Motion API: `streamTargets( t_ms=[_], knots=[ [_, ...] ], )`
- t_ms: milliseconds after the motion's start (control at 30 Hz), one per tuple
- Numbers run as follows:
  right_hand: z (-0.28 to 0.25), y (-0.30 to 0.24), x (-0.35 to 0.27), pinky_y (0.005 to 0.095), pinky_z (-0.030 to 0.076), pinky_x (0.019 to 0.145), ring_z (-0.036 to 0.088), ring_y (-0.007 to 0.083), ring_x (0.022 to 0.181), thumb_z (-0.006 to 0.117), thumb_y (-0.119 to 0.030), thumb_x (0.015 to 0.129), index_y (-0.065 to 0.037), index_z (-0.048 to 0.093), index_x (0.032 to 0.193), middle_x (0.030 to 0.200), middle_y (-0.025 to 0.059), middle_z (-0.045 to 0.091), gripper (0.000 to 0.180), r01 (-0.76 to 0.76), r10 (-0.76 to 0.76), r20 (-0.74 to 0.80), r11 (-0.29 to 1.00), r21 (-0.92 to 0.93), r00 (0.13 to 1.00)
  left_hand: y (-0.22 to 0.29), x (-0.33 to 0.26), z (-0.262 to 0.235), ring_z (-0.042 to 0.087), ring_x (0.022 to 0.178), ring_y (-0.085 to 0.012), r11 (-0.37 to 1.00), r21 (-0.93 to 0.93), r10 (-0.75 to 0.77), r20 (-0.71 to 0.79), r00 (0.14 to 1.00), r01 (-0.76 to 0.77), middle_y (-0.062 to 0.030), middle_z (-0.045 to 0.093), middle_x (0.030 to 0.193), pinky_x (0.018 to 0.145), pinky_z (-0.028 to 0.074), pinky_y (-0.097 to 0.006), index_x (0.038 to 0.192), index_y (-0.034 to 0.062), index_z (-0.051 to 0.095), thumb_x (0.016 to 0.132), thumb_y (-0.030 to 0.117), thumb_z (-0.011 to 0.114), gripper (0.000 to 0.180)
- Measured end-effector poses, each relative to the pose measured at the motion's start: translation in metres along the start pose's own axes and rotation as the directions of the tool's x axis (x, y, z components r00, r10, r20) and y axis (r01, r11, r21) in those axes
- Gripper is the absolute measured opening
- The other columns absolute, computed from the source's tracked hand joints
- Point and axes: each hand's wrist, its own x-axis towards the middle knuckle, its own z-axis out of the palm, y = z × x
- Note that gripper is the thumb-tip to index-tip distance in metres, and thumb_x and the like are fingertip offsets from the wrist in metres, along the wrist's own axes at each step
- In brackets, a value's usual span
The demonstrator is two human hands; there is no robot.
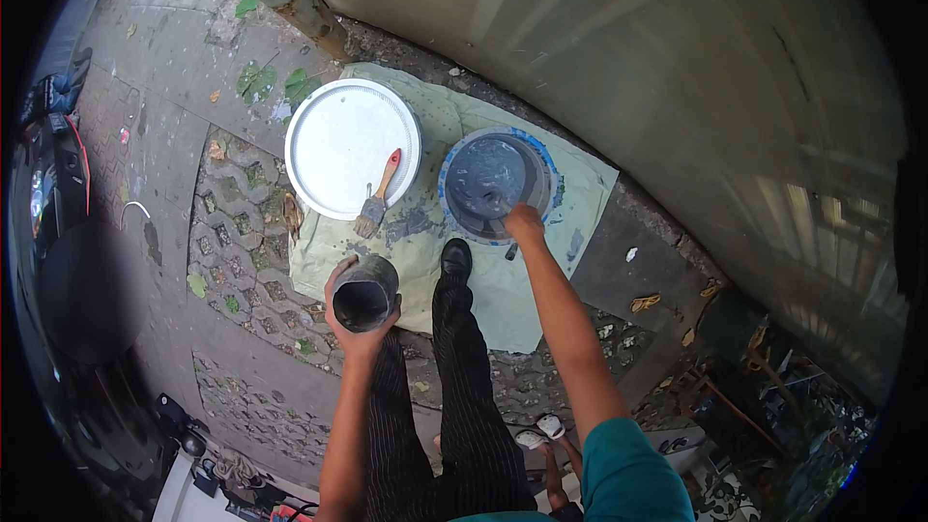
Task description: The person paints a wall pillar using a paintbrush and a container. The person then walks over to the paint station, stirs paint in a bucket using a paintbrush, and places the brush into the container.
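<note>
My left hand [360, 333] is wrapped round a grey cylinder-shaped pot [378, 274], its dark hollow mouth facing me. My right hand [524, 221] is closed at the near right rim of a round bucket [549, 160] with blue marks on its edge. Wet grey slurry [488, 172] fills the bucket. What the right fingers hold is mostly hidden; its end seems to dip into the slurry. Beside the hand, a short dark handle end [511, 251] shows at the bucket's near side. A paintbrush [378, 195] with a red-tipped wooden handle and grey-caked bristles lies on a white round lid-like top [338, 147].
A pale green, grey-stained cloth [512, 307] lies under the bucket and white top. My black shoe [456, 258] stands on it. A metal wall [619, 48] rises on the far right, a post [290, 0] behind. Another person's white shoes [539, 432] show low down. A parked vehicle [58, 184] is left.
</note>
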Motion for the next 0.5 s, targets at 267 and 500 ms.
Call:
streamTargets(
  t_ms=[267, 500],
  knots=[
    [-0.031, 0.0, 0.017, 0.0453, 0.051, 0.083, 0.064, 0.038, 0.099, 0.058, -0.019, 0.085, 0.001, 0.068, 0.099, 0.097, 0.0276, 0.066, 0.027, 0.226, -0.23, 0.043, 0.971, 0.082, 0.972, 0.003, 0.012, 0.009, 0.056, 0.112, -0.0245, 1.0, -0.009, 0.019, 0.025, 1.0, -0.019, -0.0148, 0.055, 0.125, 0.1, 0.042, -0.038, 0.128, -0.0007, 0.044, 0.053, 0.007, 0.086, 0.087],
    [-0.024, 0.001, 0.002, 0.0445, 0.051, 0.086, 0.063, 0.0376, 0.103, 0.057, -0.014, 0.083, 0.001, 0.066, 0.107, 0.111, 0.0255, 0.063, 0.029, 0.135, -0.126, -0.135, 0.989, 0.059, 0.983, 0.012, 0.008, 0.019, 0.056, 0.112, -0.0242, 0.999, 0.027, 0.022, 0.04, 0.999, -0.023, -0.0142, 0.055, 0.125, 0.1, 0.042, -0.037, 0.127, -0.0007, 0.046, 0.053, 0.008, 0.085, 0.084]
  ],
)
